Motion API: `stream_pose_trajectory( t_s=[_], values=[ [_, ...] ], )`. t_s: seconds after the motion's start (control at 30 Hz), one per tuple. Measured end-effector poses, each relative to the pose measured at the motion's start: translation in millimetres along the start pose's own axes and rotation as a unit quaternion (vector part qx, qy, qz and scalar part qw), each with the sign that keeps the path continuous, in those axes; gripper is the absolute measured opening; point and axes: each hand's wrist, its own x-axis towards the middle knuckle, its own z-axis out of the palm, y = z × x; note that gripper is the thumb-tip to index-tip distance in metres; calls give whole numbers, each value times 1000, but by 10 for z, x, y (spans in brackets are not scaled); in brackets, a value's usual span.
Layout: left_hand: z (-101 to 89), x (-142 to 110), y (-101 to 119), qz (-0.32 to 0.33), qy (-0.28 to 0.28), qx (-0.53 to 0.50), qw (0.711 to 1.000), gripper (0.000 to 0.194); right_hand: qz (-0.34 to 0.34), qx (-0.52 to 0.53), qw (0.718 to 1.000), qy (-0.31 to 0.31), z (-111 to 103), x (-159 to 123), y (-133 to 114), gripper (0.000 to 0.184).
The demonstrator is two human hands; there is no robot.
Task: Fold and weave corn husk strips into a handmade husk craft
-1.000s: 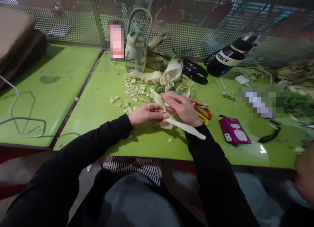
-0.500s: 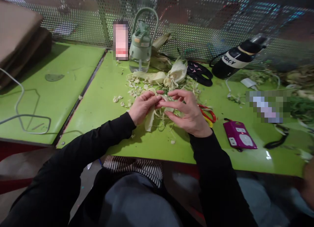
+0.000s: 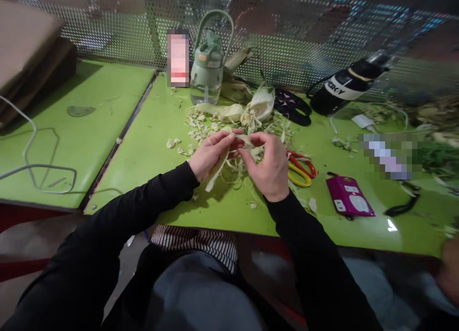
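Between my hands is a pale corn husk strip (image 3: pixel 217 171), its long end hanging down to the left. My left hand (image 3: pixel 212 152) is closed on it, thumb pressed over the fingers. My right hand (image 3: pixel 270 166) has its bent fingers and thumb at the strip's other end, closed around it; the fingertips are partly hidden. Behind the hands lies a heap of husk shreds (image 3: pixel 201 130), with larger corn husks (image 3: pixel 263 104) at its back. Scissors (image 3: pixel 300 178) with red and yellow handles rest just right of my right hand.
A green water bottle (image 3: pixel 207 75) and an upright phone (image 3: pixel 178 58) stand at the back by the perforated metal screen (image 3: pixel 125 30). To the right are a black bottle (image 3: pixel 347 85), a purple power socket (image 3: pixel 349 197) and a blurred-out phone (image 3: pixel 387 156). A cable (image 3: pixel 30 144) lies left.
My right hand has come in to the left, its spread fingers closing onto the husk strip. The scissor handles show more fully now. My left hand keeps its hold.
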Motion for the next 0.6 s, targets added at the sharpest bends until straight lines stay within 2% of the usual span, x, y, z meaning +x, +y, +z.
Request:
stream_pose_trajectory(
  t_s=[0.07,0.2,0.3,0.37,0.53,0.6],
  values=[
    [-10,16,-9,-4,22,11,1000,14,27,-5,1000,-3,4,0,36,13],
    [-2,20,12,-6,60,24,998,13,-1,-30,1000,1,-26,-7,35,11],
    [29,1,57,-19,92,14,996,14,-51,-55,995,-71,-40,-11,-3,12],
    [51,-11,82,-25,107,4,994,15,-78,-87,989,-93,-32,-16,-39,13],
    [62,-19,82,-31,95,-19,995,19,-247,-82,963,-67,29,-30,-157,23],
    [44,-13,61,-44,84,-20,995,19,-276,-43,958,-66,45,-33,-188,22]
  ],
)
